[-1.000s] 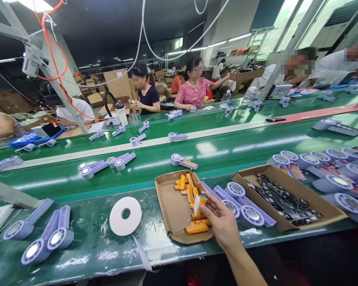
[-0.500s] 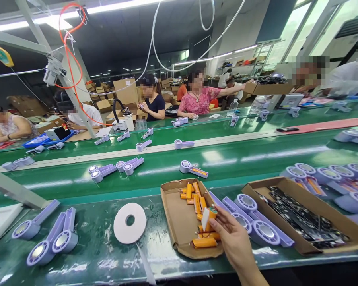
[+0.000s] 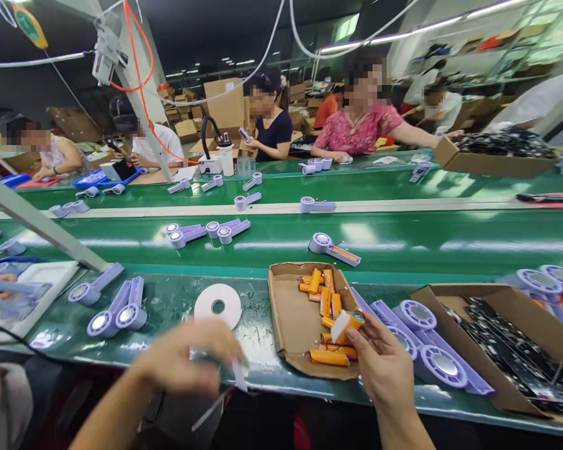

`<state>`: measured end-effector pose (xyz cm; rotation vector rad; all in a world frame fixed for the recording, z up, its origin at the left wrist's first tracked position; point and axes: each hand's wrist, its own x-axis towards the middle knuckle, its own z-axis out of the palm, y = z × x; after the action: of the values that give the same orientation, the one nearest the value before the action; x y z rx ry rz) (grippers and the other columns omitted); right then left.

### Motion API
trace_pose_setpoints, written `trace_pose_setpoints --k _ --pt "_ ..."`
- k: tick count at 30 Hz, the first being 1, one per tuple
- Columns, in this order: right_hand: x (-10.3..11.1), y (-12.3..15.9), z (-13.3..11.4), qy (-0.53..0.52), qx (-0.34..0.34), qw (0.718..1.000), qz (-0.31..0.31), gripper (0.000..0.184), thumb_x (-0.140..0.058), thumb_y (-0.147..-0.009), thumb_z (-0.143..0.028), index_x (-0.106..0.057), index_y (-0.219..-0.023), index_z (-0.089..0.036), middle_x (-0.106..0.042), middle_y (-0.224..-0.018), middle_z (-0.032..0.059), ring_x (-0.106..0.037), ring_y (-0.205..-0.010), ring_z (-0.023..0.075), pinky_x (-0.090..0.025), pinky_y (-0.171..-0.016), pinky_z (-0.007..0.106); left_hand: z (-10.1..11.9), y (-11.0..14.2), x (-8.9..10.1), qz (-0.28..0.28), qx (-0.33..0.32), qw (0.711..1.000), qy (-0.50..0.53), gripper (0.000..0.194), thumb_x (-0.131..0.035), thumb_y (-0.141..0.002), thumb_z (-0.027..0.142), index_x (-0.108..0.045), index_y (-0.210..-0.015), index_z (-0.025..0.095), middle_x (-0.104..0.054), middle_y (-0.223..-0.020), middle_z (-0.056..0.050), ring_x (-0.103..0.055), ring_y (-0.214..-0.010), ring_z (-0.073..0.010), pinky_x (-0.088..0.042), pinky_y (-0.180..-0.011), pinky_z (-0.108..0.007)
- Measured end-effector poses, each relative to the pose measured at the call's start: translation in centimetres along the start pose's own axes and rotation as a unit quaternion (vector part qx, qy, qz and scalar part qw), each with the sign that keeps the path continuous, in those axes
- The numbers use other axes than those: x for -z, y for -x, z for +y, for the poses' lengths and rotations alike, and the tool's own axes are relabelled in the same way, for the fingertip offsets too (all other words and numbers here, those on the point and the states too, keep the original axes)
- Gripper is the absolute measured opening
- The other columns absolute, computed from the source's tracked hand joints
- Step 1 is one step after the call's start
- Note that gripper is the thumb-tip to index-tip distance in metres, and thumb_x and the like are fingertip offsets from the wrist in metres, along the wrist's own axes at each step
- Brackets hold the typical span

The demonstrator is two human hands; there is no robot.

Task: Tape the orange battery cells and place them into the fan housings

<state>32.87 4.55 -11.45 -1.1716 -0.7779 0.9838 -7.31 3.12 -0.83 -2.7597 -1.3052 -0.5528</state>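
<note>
Between the thumb and fingers of my right hand (image 3: 387,365) is an orange cylindrical battery (image 3: 355,320), with a white patch (image 3: 340,326) on its side. It is held over the right side of a shallow cardboard tray (image 3: 288,319) containing several more orange batteries (image 3: 326,301). My left hand (image 3: 185,356), smeared by motion, is just in front of a white roll of tape (image 3: 206,304). Its fingertips are near the loose tape end (image 3: 239,377) at the table's front edge; whether they grip it is unclear.
Lilac handheld fan bodies (image 3: 443,364) lie right of the tray, beside a cardboard box (image 3: 492,290) of black circuit boards (image 3: 511,350). More fan bodies (image 3: 131,312) sit at left. Behind runs a green conveyor (image 3: 272,250). Across it, a person in pink (image 3: 356,134) holds out a filled box (image 3: 492,162).
My left hand has come into view from below, reaching toward the tape. My right hand still holds the battery over the tray. The view has shifted, and the far box of parts has moved.
</note>
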Motion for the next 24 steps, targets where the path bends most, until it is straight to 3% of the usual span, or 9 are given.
trace_pose_setpoints --k 3,5,7,10,13,17,21,24 --pt "-0.1 0.1 0.1 0.024 -0.001 1.000 -0.010 0.054 -0.105 -0.062 -0.046 -0.090 -0.111 -0.026 -0.088 -0.114 0.0120 -0.086 -0.105 0.0305 -0.074 -0.089 0.038 -8.9 -3.9 1.1 -0.048 0.152 0.987 0.011 0.041 -0.070 -0.102 0.040 -0.071 -0.139 0.023 -0.075 -0.142 -0.012 -0.067 -0.131 -0.0301 -0.057 -0.113 -0.049" --pt "-0.2 0.2 0.1 0.041 -0.004 0.999 -0.031 0.054 -0.104 -0.064 -0.046 -0.089 -0.112 -0.025 -0.088 -0.115 0.0124 -0.085 -0.106 0.0302 -0.073 -0.092 0.038 -16.0 -6.6 1.1 -0.085 0.260 0.959 -0.071 0.076 -0.081 -0.087 0.042 -0.061 -0.155 0.013 -0.056 -0.167 -0.023 -0.046 -0.154 -0.0411 -0.040 -0.128 -0.060" --pt "-0.2 0.2 0.2 0.051 -0.006 0.998 -0.047 0.054 -0.104 -0.066 -0.047 -0.089 -0.113 -0.025 -0.088 -0.115 0.0127 -0.085 -0.106 0.0306 -0.073 -0.093 0.040 -22.0 -8.4 0.4 -0.153 0.321 0.928 -0.112 0.101 -0.086 -0.078 0.046 -0.050 -0.165 0.011 -0.037 -0.180 -0.025 -0.026 -0.164 -0.0508 -0.029 -0.130 -0.069" --pt "-0.1 0.2 0.3 0.057 -0.002 0.997 -0.061 0.057 -0.104 -0.067 -0.050 -0.088 -0.114 -0.024 -0.088 -0.116 0.0132 -0.085 -0.107 0.0316 -0.074 -0.094 0.043 -27.1 -9.2 -1.7 -0.219 0.356 0.900 -0.122 0.100 -0.081 -0.074 0.052 -0.054 -0.165 0.019 -0.040 -0.180 -0.020 -0.024 -0.163 -0.0561 -0.029 -0.127 -0.073" --pt "0.1 0.2 0.5 0.071 0.003 0.994 -0.082 0.055 -0.103 -0.070 -0.050 -0.088 -0.115 -0.023 -0.088 -0.115 0.0132 -0.086 -0.105 0.0312 -0.074 -0.094 0.043 -28.4 -8.8 -3.4 -0.214 0.346 0.906 -0.120 0.084 -0.073 -0.075 0.048 -0.065 -0.154 0.021 -0.055 -0.169 -0.018 -0.041 -0.156 -0.0487 -0.025 -0.131 -0.065" --pt "0.3 0.4 0.7 0.077 0.010 0.992 -0.100 0.051 -0.102 -0.072 -0.048 -0.088 -0.115 -0.024 -0.088 -0.113 0.0123 -0.086 -0.104 0.0308 -0.075 -0.093 0.043 -27.6 -7.3 -3.6 -0.199 0.315 0.920 -0.122 0.074 -0.064 -0.079 0.044 -0.067 -0.150 0.021 -0.057 -0.166 -0.016 -0.047 -0.153 -0.0403 -0.018 -0.134 -0.058" --pt "0.4 0.7 0.9 0.064 0.021 0.992 -0.104 0.049 -0.102 -0.073 -0.045 -0.087 -0.115 -0.025 -0.088 -0.112 0.0107 -0.087 -0.101 0.0289 -0.075 -0.092 0.042 -24.6 -2.4 -2.3 -0.203 0.288 0.926 -0.135 0.073 -0.066 -0.079 0.047 -0.070 -0.147 0.021 -0.059 -0.164 -0.015 -0.045 -0.152 -0.0442 -0.018 -0.134 -0.060" --pt "0.3 1.0 0.9 0.062 0.032 0.991 -0.111 0.047 -0.101 -0.076 -0.043 -0.087 -0.117 -0.025 -0.088 -0.113 0.0103 -0.087 -0.101 0.0277 -0.074 -0.092 0.039 -21.2 2.3 -1.1 -0.238 0.277 0.920 -0.145 0.069 -0.065 -0.081 0.050 -0.072 -0.145 0.024 -0.061 -0.162 -0.013 -0.045 -0.151 -0.0465 -0.023 -0.132 -0.060"
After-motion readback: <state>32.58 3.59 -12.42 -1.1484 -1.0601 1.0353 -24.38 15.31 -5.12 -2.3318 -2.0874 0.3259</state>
